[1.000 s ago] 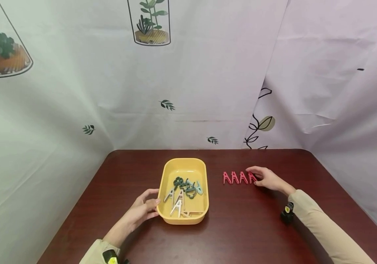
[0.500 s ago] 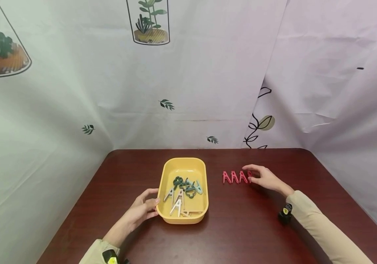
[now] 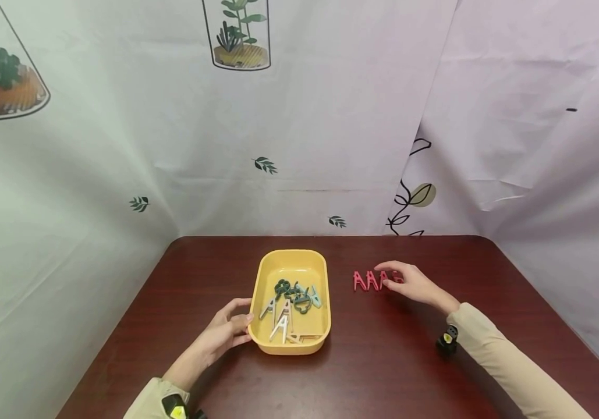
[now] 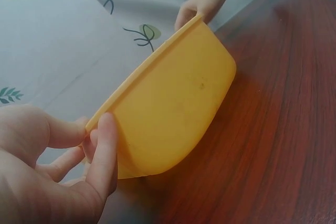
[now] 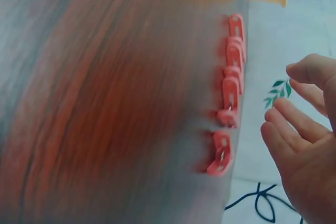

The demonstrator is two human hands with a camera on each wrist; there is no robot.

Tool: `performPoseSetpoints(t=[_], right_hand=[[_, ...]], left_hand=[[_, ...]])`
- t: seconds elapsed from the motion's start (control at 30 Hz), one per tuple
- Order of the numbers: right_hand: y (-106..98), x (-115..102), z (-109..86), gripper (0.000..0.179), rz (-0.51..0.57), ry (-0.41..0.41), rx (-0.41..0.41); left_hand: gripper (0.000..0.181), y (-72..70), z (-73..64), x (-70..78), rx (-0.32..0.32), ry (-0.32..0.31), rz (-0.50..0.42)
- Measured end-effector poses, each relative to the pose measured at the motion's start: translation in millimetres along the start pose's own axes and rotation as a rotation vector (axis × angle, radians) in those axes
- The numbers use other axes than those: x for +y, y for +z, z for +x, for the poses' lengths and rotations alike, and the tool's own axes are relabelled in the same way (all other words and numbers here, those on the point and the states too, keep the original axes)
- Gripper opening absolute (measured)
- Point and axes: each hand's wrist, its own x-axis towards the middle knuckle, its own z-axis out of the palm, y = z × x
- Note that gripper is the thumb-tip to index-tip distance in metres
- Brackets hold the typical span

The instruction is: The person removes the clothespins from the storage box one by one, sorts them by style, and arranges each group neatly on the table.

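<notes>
A: How do the hands stand?

B: The left hand pinches the rim of the yellow tub at eight o'clock. The right hand, fingers parted, holds nothing near four red pegs, between the tub's two and three o'clock.

A: Likely faults?

B: Close spacing could let a stray fingertip knock neighbouring pegs; a one-sided pull might tilt the tub, sliding its clips.

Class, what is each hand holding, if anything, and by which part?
The left hand pinches the yellow tray by the rim on its left side. The right hand holds nothing.
</notes>
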Motion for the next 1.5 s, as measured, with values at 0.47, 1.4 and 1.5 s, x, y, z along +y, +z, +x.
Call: performPoseSetpoints(t=[0.47, 1.4, 1.5], right_hand=[[13, -44, 23.9, 0.041, 0.069, -0.068, -0.056], [58, -99, 83.9, 0.044, 0.067, -0.247, -0.324], [63, -102, 87.8, 0.041, 0.018, -0.274, -0.342]], left_hand=[[0.057, 0.5, 0.6, 0.0, 0.0, -0.01, -0.019], [0.056, -2.5, 2.1, -3.9, -0.017, -0.003, -0.05], [0.056, -2.4, 2.7, -5.0, -0.019, -0.004, -0.054]])
